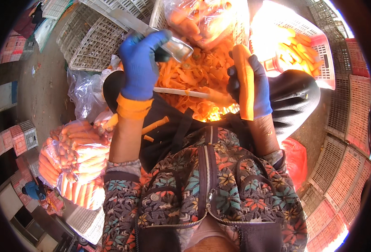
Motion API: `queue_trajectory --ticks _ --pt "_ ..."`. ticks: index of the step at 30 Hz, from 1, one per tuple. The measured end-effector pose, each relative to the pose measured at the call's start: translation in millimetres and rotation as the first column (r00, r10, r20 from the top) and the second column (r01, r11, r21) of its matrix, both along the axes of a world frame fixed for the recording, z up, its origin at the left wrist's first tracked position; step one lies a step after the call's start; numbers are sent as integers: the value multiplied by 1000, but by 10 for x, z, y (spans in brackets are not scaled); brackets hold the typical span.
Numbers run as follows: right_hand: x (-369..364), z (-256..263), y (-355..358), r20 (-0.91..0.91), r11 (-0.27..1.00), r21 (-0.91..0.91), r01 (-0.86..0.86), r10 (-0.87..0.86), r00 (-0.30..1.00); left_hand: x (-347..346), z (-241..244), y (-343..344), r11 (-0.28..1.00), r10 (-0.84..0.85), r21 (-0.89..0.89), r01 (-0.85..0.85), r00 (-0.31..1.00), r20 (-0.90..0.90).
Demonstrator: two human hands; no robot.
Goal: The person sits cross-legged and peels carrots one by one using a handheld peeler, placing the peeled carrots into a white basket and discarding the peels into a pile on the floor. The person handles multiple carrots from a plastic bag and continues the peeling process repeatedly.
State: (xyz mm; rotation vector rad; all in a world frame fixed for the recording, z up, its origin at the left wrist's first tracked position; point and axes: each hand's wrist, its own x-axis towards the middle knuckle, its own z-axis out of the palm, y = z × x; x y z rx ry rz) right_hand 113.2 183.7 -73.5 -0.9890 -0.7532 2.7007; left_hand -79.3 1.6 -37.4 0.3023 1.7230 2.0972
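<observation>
My left hand (138, 64), in a blue glove with an orange band at the wrist, grips a metal hand tool (180, 50) that looks like a peeler. Its flat part extends up and left past my knuckles. An orange carrot (246, 83) stands nearly upright in my gloved right hand (262, 89), apart from the tool. Below and between both hands lies a heap of carrot peelings (195, 72). A pale bar (179, 91) crosses the heap near my lap. Loose orange pieces (155, 125) rest on my dark trousers.
A clear bag of carrots (198, 22) sits beyond the peelings. To the right, a pink-and-white crate (327, 60) holds carrots (298, 52) in glaring light. Bagged carrots (81, 157) are stacked at my left. Grey crates (95, 44) and stacked crates (358, 113) stand around me.
</observation>
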Motion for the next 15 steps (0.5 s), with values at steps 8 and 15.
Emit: queue_trajectory --ticks 8,15 --pt "-113 65 -275 -119 983 -175 54 -76 990 997 355 288 890 -447 0 455 875 187" --pt "297 448 -591 -43 981 74 -177 180 983 -209 -2 646 997 -73 -44 66 977 -201"
